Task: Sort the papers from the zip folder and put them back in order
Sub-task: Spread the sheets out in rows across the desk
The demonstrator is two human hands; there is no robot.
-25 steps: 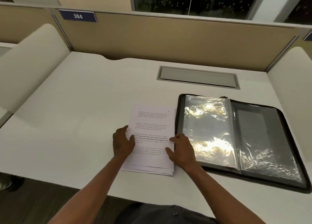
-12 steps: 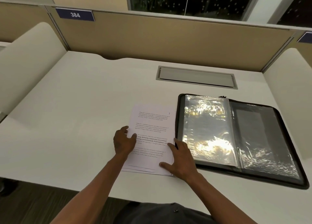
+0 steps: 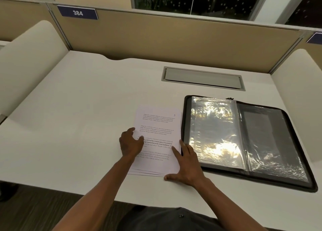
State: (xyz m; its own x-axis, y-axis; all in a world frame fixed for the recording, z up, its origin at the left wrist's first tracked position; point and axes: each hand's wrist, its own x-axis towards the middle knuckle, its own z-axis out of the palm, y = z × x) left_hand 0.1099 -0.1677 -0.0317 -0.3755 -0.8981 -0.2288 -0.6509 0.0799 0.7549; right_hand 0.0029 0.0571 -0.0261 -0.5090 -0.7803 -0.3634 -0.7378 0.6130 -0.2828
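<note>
Your left hand [image 3: 129,144] rests on the left edge of the paper stack [image 3: 156,140]. Its fingers are bent over the printed top sheet and the thumb points away from you along the page margin; the fingertips press down on the sheet, and nothing is gripped. Your right hand [image 3: 187,166] lies flat at the near right corner of the same stack. Its fingers are straight and spread: the index finger lies on the top sheet, the other fingers run along the stack's right edge, and the thumb reaches left along the near edge on the desk [image 3: 78,126].

The paper stack lies flat on the desk, directly in front of you. Its sheets are slightly fanned at the near edge, so several lower edges show. The top sheet carries four blocks of printed text, with some bold lines in the third block.

The zip folder [image 3: 271,143] lies open and flat just to the right of the stack, its left border next to the stack's right edge. A glossy clear plastic sleeve [image 3: 216,131] covers its left half.

Beyond the folder, a grey cable hatch [image 3: 203,78] is set into the desk. A tan partition [image 3: 174,39] closes the far edge and carries a blue tag [image 3: 78,13] marked 384.
</note>
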